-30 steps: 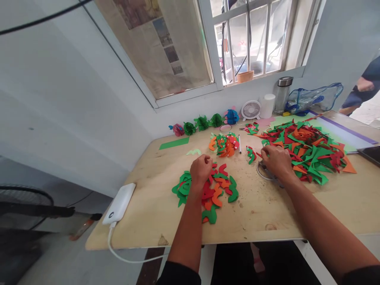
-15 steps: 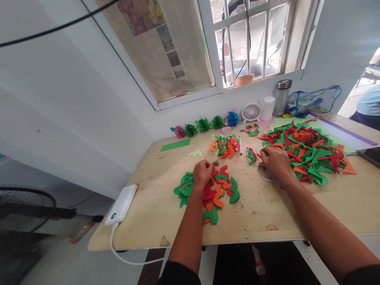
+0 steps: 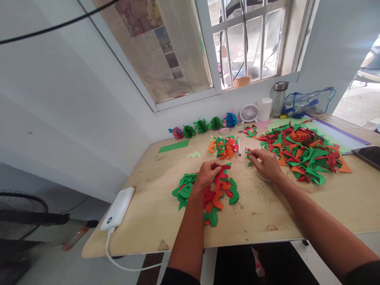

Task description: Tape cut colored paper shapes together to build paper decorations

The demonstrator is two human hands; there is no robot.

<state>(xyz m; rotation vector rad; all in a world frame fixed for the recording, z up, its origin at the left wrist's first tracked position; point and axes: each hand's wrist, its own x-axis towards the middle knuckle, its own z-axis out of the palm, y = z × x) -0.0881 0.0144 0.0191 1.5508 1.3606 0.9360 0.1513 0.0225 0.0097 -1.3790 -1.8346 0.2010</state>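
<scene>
My left hand (image 3: pixel 208 173) is closed in a pinch on a red paper cutout (image 3: pixel 224 170) with a green part at its tip. It is above a pile of curvy green, red and orange cutouts (image 3: pixel 218 202). My right hand (image 3: pixel 266 163) is farther right, thumb and fingers closed at a small red-and-green folded paper piece (image 3: pixel 248 156) that they partly cover. A white ring-like thing (image 3: pixel 263 177) shows in part under that hand.
A big heap of paper scraps (image 3: pixel 314 154) lies at the right, by a dark flat device (image 3: pixel 368 156). Behind are another cutout pile (image 3: pixel 224 146), a pen (image 3: pixel 239 146), paper balls (image 3: pixel 201 126), a small fan (image 3: pixel 249 113) and a bottle (image 3: pixel 279 99). A power bank (image 3: pixel 118 208) lies front left.
My right hand has moved left, from beside the scrap heap to the small folded paper piece. My left hand has shifted slightly right and raised the red cutout.
</scene>
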